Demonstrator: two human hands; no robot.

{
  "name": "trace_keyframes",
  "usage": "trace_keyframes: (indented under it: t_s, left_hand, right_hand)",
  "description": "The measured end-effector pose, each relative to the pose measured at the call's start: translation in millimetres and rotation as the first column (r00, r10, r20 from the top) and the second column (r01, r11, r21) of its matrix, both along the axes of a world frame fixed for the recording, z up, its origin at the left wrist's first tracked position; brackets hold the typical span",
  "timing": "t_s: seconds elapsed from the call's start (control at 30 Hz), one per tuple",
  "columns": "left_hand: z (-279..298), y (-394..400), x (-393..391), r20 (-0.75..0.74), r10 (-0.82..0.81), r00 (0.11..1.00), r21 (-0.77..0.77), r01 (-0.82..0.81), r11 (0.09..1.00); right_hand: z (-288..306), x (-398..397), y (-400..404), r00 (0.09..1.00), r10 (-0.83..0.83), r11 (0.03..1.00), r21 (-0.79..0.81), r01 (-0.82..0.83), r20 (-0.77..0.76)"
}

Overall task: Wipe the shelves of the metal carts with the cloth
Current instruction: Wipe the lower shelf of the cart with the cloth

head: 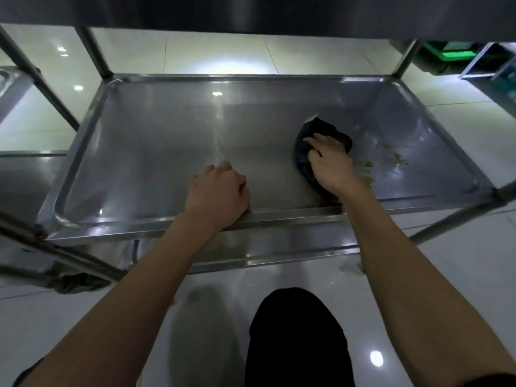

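Wiping the middle shelf (pixel 167 152)

My right hand (pixel 331 160) presses fingers spread on the dark cloth (pixel 321 138) at the shelf's right; my left hand (pixel 219 191), curled and empty, braces on the near rim.

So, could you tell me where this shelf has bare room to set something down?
The shelf's left half is bare, from the left rim across to the left hand resting on the front rim. The far strip along the back rim is bare too. The right side is crowded: the right hand presses the cloth there, with yellowish crumbs beyond.
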State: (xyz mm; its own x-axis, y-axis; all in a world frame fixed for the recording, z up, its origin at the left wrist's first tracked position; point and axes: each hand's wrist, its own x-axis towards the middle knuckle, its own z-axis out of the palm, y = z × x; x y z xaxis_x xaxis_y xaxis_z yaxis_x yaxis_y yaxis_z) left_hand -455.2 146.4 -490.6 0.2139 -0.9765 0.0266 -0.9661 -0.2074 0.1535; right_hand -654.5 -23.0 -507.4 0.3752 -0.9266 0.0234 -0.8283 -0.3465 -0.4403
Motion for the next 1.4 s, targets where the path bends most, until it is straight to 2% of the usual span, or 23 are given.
trace_keyframes:
  t_s: [0.23,0.37,0.5,0.6,0.7,0.83,0.93,1.03,1.2,1.27,1.4]
  left_hand:
    - [2.3,14.8,29.5,-0.033,-0.018,0.999,-0.033,0.017,0.999]
    - [1.2,45.5,83.1,-0.026,0.148,0.989,-0.108,-0.150,0.983]
    - [7.5,80.2,129.6,0.044,0.279,0.959,-0.060,-0.276,0.959]
    - [8.5,105.7,144.6,0.065,0.274,0.960,0.003,-0.274,0.962]
    - [2.9,118.1,149.5,0.044,0.242,0.969,0.039,-0.244,0.969]
    - [-3.7,121.0,150.5,0.015,0.234,0.972,0.018,-0.234,0.972]
    - [-6.9,123.9,151.3,-0.010,0.246,0.969,0.009,-0.246,0.969]
    - [-7.9,125.7,150.9,-0.021,0.245,0.969,0.010,-0.245,0.970]
    - [-7.6,125.0,149.1,-0.051,0.272,0.961,0.033,-0.271,0.962]
    - [-4.9,122.7,146.3,-0.042,0.271,0.962,0.045,-0.269,0.962]
    - [2.9,116.8,138.6,-0.030,0.300,0.954,0.051,-0.298,0.953]
  right_hand:
    - [-1.2,55.9,19.6,0.995,0.092,0.995,-0.037,-0.093,-0.029]
    - [-6.5,101.2,37.0,0.980,0.181,0.982,-0.045,-0.185,-0.088]
    - [-8.1,164.5,58.8,0.949,0.289,0.951,-0.076,-0.299,-0.127]
    - [-6.4,220.4,77.5,0.881,0.436,0.893,-0.035,-0.449,-0.187]
    - [-3.0,273.8,99.8,0.849,0.514,0.855,-0.004,-0.519,-0.125]
    - [-1.3,335.4,117.2,0.771,0.629,0.777,0.054,-0.627,-0.098]
    - [2.4,364.3,122.7,0.740,0.672,0.738,0.094,-0.668,-0.020]
    - [6.0,377.3,127.9,0.701,0.712,0.696,0.094,-0.712,0.034]
    - [5.7,368.2,132.4,0.693,0.719,0.691,0.048,-0.721,0.047]
    - [5.0,352.7,124.1,0.720,0.691,0.719,0.046,-0.693,0.060]
    - [3.0,288.4,85.8,0.804,0.594,0.805,0.009,-0.594,-0.014]
